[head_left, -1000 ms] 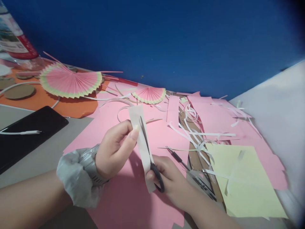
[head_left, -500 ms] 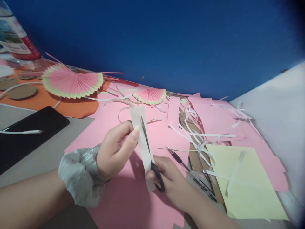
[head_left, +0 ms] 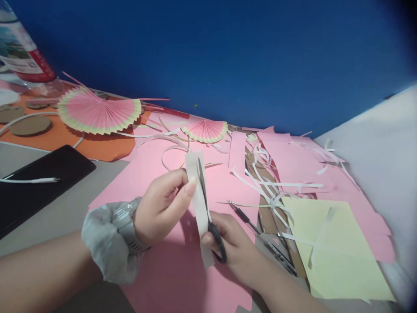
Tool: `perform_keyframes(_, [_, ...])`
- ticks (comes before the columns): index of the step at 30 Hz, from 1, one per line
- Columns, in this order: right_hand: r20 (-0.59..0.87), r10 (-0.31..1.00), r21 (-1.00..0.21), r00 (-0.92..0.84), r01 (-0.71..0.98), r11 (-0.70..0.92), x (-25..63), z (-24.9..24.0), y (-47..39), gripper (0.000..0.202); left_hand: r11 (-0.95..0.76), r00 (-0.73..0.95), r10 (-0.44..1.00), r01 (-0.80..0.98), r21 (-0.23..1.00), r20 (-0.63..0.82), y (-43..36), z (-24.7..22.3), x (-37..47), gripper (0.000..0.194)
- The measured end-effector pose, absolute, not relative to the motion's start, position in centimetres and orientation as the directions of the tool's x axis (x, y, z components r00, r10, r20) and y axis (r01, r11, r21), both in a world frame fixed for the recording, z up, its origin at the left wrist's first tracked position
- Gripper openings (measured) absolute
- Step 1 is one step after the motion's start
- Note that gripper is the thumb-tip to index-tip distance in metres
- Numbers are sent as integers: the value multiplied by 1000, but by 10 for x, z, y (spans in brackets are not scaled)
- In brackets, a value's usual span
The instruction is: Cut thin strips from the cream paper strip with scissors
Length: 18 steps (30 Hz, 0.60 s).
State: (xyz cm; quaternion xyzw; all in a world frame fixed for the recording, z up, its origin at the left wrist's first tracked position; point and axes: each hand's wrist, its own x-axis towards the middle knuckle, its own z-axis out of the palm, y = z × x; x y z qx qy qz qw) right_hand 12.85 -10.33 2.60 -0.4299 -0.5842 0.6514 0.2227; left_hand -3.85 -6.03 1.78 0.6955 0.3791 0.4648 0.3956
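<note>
Between thumb and fingers, my left hand [head_left: 166, 204] pinches a pale strip of paper [head_left: 195, 191] by its left edge. The strip stands roughly upright over a pink sheet [head_left: 153, 269]. My right hand [head_left: 231, 239] has its fingers in the black handles of a pair of scissors [head_left: 216, 239]. Their blades run up along the strip's right side, pointing away from me. Just how far the blades have cut in, I cannot tell. My left wrist wears a watch and a grey-green scrunchie [head_left: 109, 243].
Pleated pink-and-green paper fans [head_left: 100, 111] lie at the back by a blue panel [head_left: 208, 56]. A black phone [head_left: 45, 187] and a bottle [head_left: 26, 48] are at left. To the right are a pen [head_left: 243, 215], white paper offcuts [head_left: 276, 202] and a yellow-green sheet [head_left: 339, 248].
The strip, my left hand and the scissors have shifted slightly to the right. Both hands keep their grips, and the things on the table stay where they were.
</note>
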Motion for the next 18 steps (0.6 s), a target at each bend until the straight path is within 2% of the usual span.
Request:
perform_keyframes(13, [-298, 806, -947, -512, 265, -182, 129, 28, -102, 34, -413, 281, 889, 155, 897, 361, -58, 18, -38, 29])
perform_keyframes(18, [-319, 781, -940, -536, 281, -191, 130, 27, -103, 31, -416, 286, 881, 91, 905, 377, -59, 16, -39, 28])
